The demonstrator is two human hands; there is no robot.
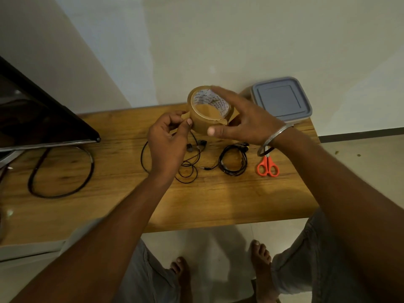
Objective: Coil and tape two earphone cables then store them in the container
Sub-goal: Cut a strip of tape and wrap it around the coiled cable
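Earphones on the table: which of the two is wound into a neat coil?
The right earphone, next to the orange scissors, is a tight ring. The left earphone, partly under the left hand, sprawls in loose loops.

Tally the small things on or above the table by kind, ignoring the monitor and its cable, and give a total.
Tape roll: 1
Earphones: 2 (loose earphone cable, coiled earphone cable)
Scissors: 1
Container: 1
Total: 5
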